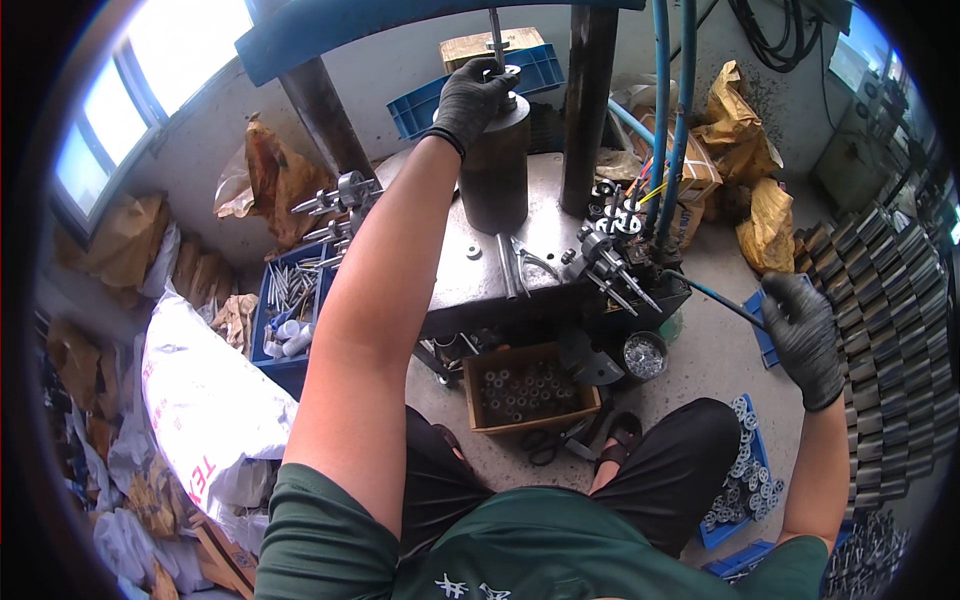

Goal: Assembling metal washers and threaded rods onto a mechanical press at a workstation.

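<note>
My left hand (472, 103), in a dark grey glove, reaches far forward over the top of an upright steel cylinder (495, 175). Its fingers are closed around a small round metal part (512, 72) below a thin vertical rod (495, 25); the fingers hide much of it. Off to the right, my gloved right hand (805, 340) is closed on the end of a long thin lever (715, 295). That lever runs to the right corner of the press table (455, 285). On the table lie pliers (535, 262), a short metal bar (507, 265) and a small ring (473, 252).
Shafts with discs (610, 265) stand at the table's right edge, more (345, 200) at its left. Dark press columns (585, 110) flank the cylinder. Below are a wooden box (530, 425) of rings and a blue tray (715, 535) of discs. Stacked metal pieces (890, 330) stand right.
</note>
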Motion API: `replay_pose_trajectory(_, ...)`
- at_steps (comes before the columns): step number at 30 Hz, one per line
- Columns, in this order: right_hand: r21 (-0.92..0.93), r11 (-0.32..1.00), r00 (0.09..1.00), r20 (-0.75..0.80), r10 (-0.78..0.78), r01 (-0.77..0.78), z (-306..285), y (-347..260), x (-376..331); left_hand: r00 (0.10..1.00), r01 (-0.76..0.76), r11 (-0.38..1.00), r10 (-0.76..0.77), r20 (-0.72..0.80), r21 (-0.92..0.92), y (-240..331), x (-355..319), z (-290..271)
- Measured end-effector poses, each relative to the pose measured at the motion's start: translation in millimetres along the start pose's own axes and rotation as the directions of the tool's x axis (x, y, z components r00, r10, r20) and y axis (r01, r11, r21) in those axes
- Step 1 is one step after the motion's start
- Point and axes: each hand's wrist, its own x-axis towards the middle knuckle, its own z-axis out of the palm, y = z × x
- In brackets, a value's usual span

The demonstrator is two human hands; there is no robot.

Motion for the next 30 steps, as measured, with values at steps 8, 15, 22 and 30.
replay_pose_trajectory(8,-0.160,0.941,0.780,-0.527,-0.338,0.299,-2,25,140,0.999,0.034,0.998,-0.034,-0.002,-0.055,2,0,3)
replay_pose_trajectory(15,0.032,0.997,0.975,-0.212,-0.065,0.073,2,11,66,0.999,0.017,1.000,-0.016,-0.040,0.003,7,-9,-2)
replay_pose_trajectory(22,-0.124,0.986,0.711,0.683,0.167,-0.113,11,-3,-54,0.998,0.023,0.998,-0.019,-0.057,0.057,7,-5,1)
replay_pose_trajectory(30,-0.014,0.989,0.857,0.498,0.132,-0.144,7,0,-42,0.999,-0.012,0.994,0.017,-0.045,0.108,1,-2,1)
